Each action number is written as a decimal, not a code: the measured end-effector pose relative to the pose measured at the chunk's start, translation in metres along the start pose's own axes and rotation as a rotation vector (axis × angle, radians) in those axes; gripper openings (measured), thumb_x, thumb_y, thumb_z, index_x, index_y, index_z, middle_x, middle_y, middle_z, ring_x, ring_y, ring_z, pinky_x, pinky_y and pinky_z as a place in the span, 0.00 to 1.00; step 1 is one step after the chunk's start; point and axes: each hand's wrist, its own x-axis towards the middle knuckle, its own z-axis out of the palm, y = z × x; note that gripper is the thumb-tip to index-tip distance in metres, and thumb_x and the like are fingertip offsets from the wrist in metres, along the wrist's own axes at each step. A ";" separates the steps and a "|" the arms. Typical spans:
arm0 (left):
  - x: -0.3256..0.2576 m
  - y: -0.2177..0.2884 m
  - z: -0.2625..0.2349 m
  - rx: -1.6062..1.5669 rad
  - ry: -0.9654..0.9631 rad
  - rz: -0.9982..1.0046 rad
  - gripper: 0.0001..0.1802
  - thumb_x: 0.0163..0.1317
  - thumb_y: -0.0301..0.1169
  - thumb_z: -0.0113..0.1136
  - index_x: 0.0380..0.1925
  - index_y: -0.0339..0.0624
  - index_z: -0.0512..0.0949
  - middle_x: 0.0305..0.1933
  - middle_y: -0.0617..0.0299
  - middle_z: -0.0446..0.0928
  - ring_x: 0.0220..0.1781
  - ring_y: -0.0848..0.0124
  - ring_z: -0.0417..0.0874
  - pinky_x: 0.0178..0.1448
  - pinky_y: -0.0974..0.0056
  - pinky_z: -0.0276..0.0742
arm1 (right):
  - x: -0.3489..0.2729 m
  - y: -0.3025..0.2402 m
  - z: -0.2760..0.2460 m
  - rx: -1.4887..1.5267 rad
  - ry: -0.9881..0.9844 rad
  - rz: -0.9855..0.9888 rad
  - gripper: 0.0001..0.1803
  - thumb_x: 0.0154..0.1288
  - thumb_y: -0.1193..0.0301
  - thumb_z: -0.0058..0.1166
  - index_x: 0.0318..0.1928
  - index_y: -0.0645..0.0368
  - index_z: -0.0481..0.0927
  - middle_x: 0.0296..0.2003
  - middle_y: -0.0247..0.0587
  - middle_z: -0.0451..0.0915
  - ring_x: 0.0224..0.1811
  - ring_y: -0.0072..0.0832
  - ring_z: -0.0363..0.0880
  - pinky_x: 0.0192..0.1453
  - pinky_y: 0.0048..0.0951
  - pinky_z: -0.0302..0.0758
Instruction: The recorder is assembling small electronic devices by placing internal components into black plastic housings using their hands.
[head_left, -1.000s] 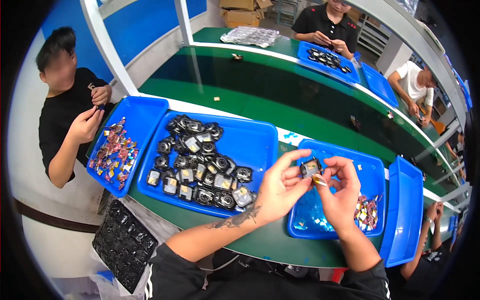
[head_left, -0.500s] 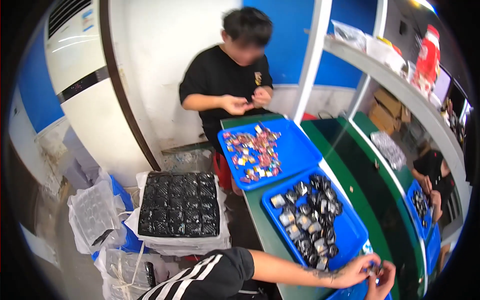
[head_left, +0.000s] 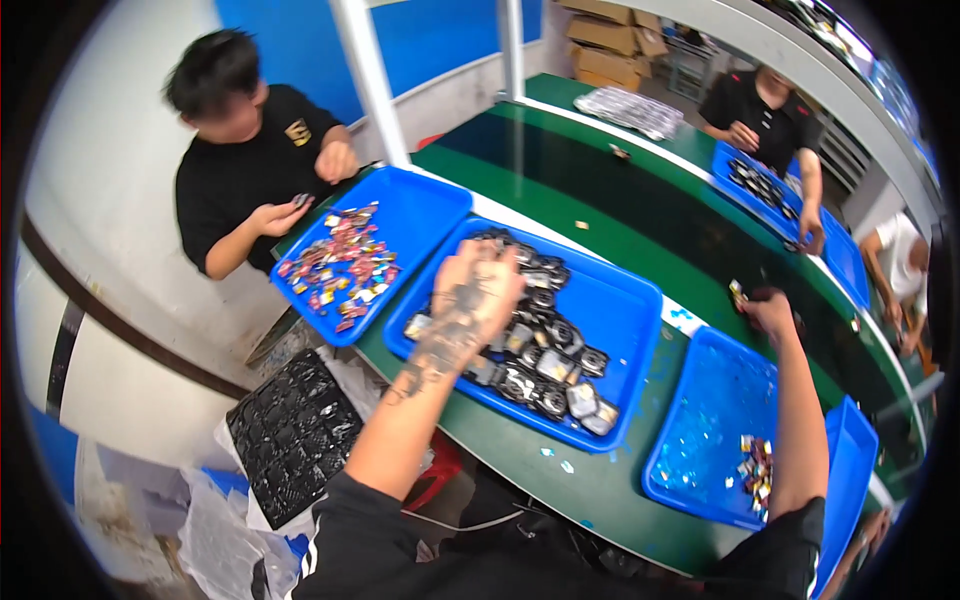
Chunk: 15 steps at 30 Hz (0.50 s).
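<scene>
My left hand (head_left: 478,290) reaches down into a blue tray (head_left: 640,345) at the middle. Its bent fingers touch a pile of small black round parts (head_left: 555,365), some with pale square faces; the fingertips are hidden among them. Over the green belt at the right, my right hand (head_left: 772,312) has its fingers closed at a small dark part with gold and pale bits (head_left: 738,296). Below that hand stands another blue tray (head_left: 700,440), with blue scraps on its bottom and a heap of small colourful pieces (head_left: 757,475) in its near right corner.
A co-worker (head_left: 250,150) at the left handles a small piece beside a blue tray (head_left: 430,200) of reddish pieces. Across the belt (head_left: 660,220) another person (head_left: 765,120) works at a tray. Black moulded trays (head_left: 295,435) are stacked at the lower left. A white post (head_left: 370,80) rises behind.
My view has swung to the right. My hands, together over the near tray before, are now apart: the left is in the pile of black parts, the right out over the belt.
</scene>
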 end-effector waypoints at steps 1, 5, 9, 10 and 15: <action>-0.003 -0.008 -0.002 0.146 -0.007 0.071 0.14 0.53 0.39 0.65 0.37 0.46 0.79 0.45 0.54 0.78 0.50 0.56 0.76 0.51 0.55 0.75 | -0.011 -0.008 0.003 0.024 0.048 0.001 0.27 0.47 0.74 0.70 0.49 0.66 0.75 0.26 0.38 0.77 0.21 0.21 0.73 0.20 0.24 0.68; -0.013 -0.014 -0.007 0.139 0.136 0.114 0.10 0.50 0.31 0.67 0.33 0.45 0.80 0.47 0.54 0.77 0.53 0.57 0.75 0.53 0.54 0.74 | -0.025 -0.013 -0.019 -0.127 0.168 -0.288 0.21 0.55 0.64 0.64 0.45 0.66 0.81 0.38 0.50 0.83 0.40 0.37 0.82 0.46 0.35 0.77; -0.006 0.008 -0.025 -0.108 0.041 0.007 0.07 0.54 0.25 0.63 0.32 0.41 0.75 0.43 0.54 0.78 0.42 0.58 0.79 0.45 0.58 0.76 | -0.094 -0.051 -0.061 -0.160 0.076 -0.456 0.08 0.61 0.73 0.58 0.40 0.64 0.79 0.25 0.31 0.77 0.27 0.18 0.74 0.31 0.22 0.71; 0.000 0.018 -0.023 -0.261 -0.095 -0.146 0.06 0.56 0.23 0.61 0.32 0.40 0.73 0.41 0.54 0.78 0.38 0.58 0.80 0.42 0.60 0.77 | -0.111 -0.056 -0.070 -0.222 0.082 -0.488 0.08 0.60 0.72 0.59 0.38 0.63 0.80 0.25 0.35 0.78 0.27 0.21 0.76 0.33 0.24 0.73; 0.004 0.097 -0.015 -1.485 -0.265 -0.182 0.12 0.62 0.21 0.57 0.45 0.36 0.71 0.38 0.60 0.78 0.36 0.74 0.82 0.38 0.69 0.81 | -0.170 -0.030 -0.091 -0.555 -0.297 -0.586 0.04 0.52 0.74 0.59 0.30 0.61 0.81 0.25 0.44 0.81 0.29 0.36 0.82 0.36 0.34 0.77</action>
